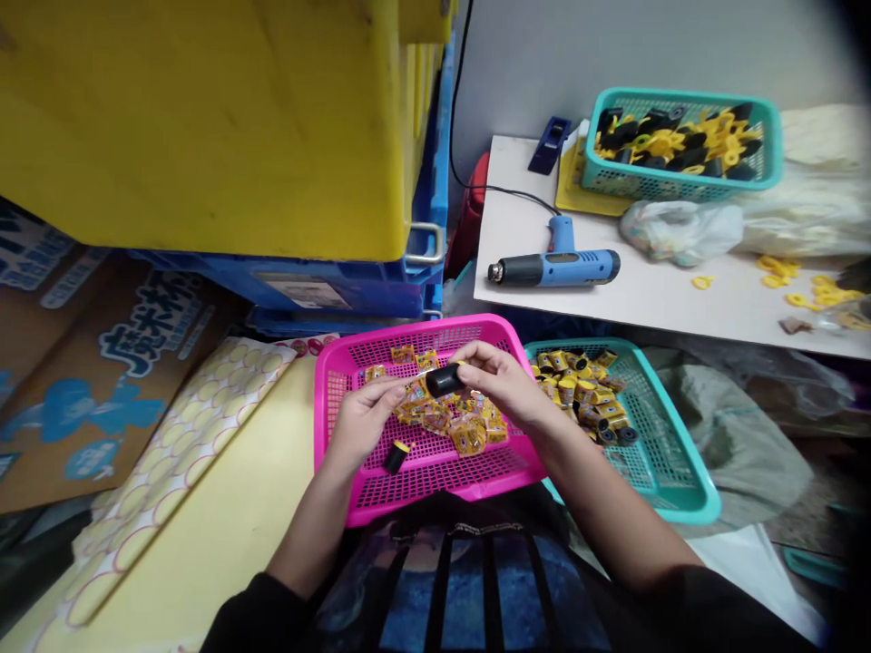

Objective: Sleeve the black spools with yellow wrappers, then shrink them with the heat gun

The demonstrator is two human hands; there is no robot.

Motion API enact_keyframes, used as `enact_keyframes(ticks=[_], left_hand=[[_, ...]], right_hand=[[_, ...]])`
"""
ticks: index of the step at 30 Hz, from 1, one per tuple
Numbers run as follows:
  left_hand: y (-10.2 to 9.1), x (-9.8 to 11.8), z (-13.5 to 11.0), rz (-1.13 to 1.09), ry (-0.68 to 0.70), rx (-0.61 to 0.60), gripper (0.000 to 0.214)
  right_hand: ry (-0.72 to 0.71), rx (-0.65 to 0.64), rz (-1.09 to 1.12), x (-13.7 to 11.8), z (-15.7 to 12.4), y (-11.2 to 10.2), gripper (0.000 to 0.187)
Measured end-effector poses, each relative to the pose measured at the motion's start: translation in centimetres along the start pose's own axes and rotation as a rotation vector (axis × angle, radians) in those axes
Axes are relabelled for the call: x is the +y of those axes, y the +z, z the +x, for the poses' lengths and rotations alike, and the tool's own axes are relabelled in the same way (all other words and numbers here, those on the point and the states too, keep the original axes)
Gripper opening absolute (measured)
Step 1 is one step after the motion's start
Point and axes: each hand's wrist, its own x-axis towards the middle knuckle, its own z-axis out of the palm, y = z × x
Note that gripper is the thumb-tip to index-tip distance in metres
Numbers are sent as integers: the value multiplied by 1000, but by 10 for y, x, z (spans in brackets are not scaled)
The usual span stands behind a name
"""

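Observation:
My right hand [500,376] pinches a small black cylinder [444,381] with a bit of yellow at its end, held tilted over the pink basket [333,363]. To its left, my left hand [367,415] is closed with thumb and finger together; a yellow printed piece shows at its fingertips, but I cannot tell whether it is gripped or lies behind. Below both hands, several yellow printed wrappers [469,435] lie in the pink basket. Another black cylinder with a yellow cap [396,456] rests near the basket's left front.
A teal basket [680,453] with several yellow-wrapped cylinders stands at the right. On the white table [517,218] lie a blue heat gun [578,268], a teal basket of black and yellow parts [680,186] and loose yellow rings [776,268]. Yellow crates [204,127] rise at the left.

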Motion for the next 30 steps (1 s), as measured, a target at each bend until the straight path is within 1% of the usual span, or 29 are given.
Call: enact_keyframes(ticks=[3, 6, 9, 12, 14, 16, 21, 23, 24, 28, 30], left_hand=[[2, -2, -1, -23, -12, -15, 28], [2, 0, 0, -3, -25, -40, 29], [5, 6, 1, 15, -78, -68, 29], [11, 10, 0, -58, -127, -93, 34], [14, 12, -1, -116, -133, -98, 41], [15, 13, -4, -151, -131, -97, 43], [14, 15, -7, -173, -86, -87, 33], [16, 16, -8, -178, -65, -86, 31], [18, 16, -9, -187, -61, -90, 31], [25, 18, -10, -227, -67, -104, 30], [27, 19, -11, -227, -61, -95, 30]], right_hand=[[36, -17, -46, 3, 1, -1, 31], [53, -13, -111, 8, 0, -2, 30], [14, 24, -156, 13, -1, 1, 31], [-43, 90, -199, 21, -2, 11, 35], [-53, 108, -181, 26, -3, 18, 37], [-58, 118, -130, 33, -4, 23, 39], [-111, 129, 6, 44, -8, 29, 41], [-124, 111, 76, 44, -11, 29, 36], [-104, 89, 118, 43, -12, 29, 36], [99, -105, 337, 41, -15, 30, 44], [130, -146, 422, 43, -15, 33, 44]])
